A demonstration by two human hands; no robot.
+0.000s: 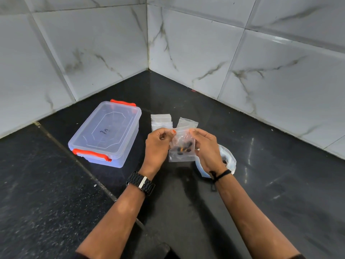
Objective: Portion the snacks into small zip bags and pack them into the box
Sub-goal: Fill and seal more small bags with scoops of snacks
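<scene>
Both hands pinched the top edge of a small zip bag: left hand at its left corner, right hand at its right, snacks hanging below the fingertips

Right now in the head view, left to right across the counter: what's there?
Lidded clear box with orange latches → stack of empty zip bags → left hand → small zip bag with dark snacks, pinched at its top by both hands → right hand → open snack pouch.
</scene>
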